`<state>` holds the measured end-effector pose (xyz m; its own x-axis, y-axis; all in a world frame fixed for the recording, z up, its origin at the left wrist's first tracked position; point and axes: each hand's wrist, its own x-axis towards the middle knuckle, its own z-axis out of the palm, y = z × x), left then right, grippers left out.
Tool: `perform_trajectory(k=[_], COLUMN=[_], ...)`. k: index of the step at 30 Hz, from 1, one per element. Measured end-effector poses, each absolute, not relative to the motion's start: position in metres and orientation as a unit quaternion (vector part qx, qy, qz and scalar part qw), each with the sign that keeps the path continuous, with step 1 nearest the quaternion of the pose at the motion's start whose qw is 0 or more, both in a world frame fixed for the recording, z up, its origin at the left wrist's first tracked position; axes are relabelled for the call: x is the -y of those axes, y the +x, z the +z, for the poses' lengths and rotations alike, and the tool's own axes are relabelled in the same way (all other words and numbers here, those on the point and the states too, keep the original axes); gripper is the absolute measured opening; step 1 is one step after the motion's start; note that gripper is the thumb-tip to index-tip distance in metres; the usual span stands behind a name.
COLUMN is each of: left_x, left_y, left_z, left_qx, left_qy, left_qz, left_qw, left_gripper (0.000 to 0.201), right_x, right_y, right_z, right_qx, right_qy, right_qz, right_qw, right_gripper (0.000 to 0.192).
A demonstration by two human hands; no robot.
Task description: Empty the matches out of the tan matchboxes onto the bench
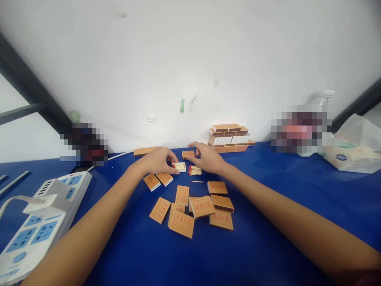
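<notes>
Nearest to us on the blue table (143,254) lies a loose group of tan matchboxes (181,225), some of them resting on others, and at our left is a white power strip (59,222) with a plug (47,204) in it. A little farther, two matchboxes (151,182) lie beside our left wrist, and one single match (197,181) lies alone. Our left hand (162,159) is gripping a small open tray (180,167) of matches between thumb and fingers. Just to the right of this tray lies a heap of red-headed matches (195,170). Beyond the heap, the thumb and forefinger of our right hand (206,158) are spread about another matchbox (187,154); we cannot tell if they grip it. Behind, near the white wall (166,71), stands a matchbox stack (229,140).
</notes>
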<state>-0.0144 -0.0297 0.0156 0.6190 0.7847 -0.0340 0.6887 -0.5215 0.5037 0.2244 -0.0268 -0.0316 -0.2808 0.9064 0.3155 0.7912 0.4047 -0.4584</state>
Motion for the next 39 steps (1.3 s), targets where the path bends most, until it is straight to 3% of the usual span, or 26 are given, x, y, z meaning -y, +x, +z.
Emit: perform_trajectory(k=[6,11,13,16,19,22,28,39], left_x=[0.031,0.032,0.032,0.030,0.029,0.027,0.025,0.029], left_y=[-0.013,-0.014,-0.014,-0.016,-0.016,-0.016,-0.017,-0.015], left_z=[0.017,0.017,0.017,0.017,0.017,0.016,0.011,0.015], left_qx=[-0.431,-0.443,-0.444,-0.441,-0.442,-0.437,-0.428,-0.436], left_qy=[0.864,0.859,0.859,0.860,0.860,0.863,0.866,0.866], left_qz=[0.102,0.098,0.096,0.095,0.093,0.093,0.100,0.109], left_qw=[0.238,0.235,0.237,0.240,0.236,0.238,0.238,0.219], left_gripper=[0.031,0.032,0.032,0.031,0.033,0.032,0.030,0.033], right_x=[0.028,0.033,0.032,0.023,0.007,-0.008,-0.020,-0.029], right_y=[0.227,0.275,0.310,0.370,0.422,0.450,0.443,0.438], right_z=[-0.018,0.055,0.086,0.108,0.096,0.065,0.018,0.011], right_qx=[0.835,0.863,0.828,0.693,0.569,0.568,0.612,0.646], right_qy=[-0.523,-0.475,-0.531,-0.698,-0.819,-0.822,-0.785,-0.759], right_qz=[0.060,0.099,0.095,-0.035,-0.038,0.035,0.096,0.050], right_qw=[0.160,0.141,0.149,0.174,0.059,-0.002,0.015,0.064], right_gripper=[0.033,0.038,0.042,0.043,0.044,0.034,0.041,0.026])
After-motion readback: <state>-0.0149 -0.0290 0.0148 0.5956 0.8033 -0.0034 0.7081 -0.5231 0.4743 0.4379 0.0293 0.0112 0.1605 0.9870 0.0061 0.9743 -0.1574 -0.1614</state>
